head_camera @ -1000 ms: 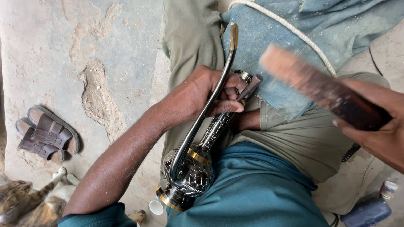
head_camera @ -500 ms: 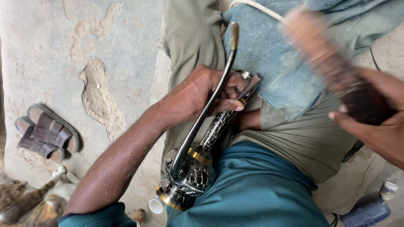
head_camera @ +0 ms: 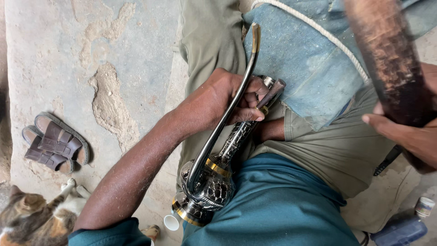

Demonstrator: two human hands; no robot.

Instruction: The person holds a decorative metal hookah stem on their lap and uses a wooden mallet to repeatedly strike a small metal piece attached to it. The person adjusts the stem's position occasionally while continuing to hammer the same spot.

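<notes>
The left hand (head_camera: 227,98) reaches down across the lap, forearm slanting up from the lower left, fingers wrapped around the neck of an engraved silver metal pot with gold bands and a long curved spout (head_camera: 214,180), which lies tilted on the thighs. The right hand (head_camera: 405,132) is raised at the right edge, closed around a dark, blurred wooden mallet (head_camera: 387,59). Brown sandals (head_camera: 54,146) lie on the concrete floor (head_camera: 59,54).

You are gripping a glossy, embossed silver-metal pot with polished brass bands (head_camera: 214,182) and a smooth curved spout, resting on matt blue denim cloth (head_camera: 309,68). You are raising a worn, rough brown wooden mallet (head_camera: 387,59) above cracked, gritty concrete floor (head_camera: 91,54).
</notes>
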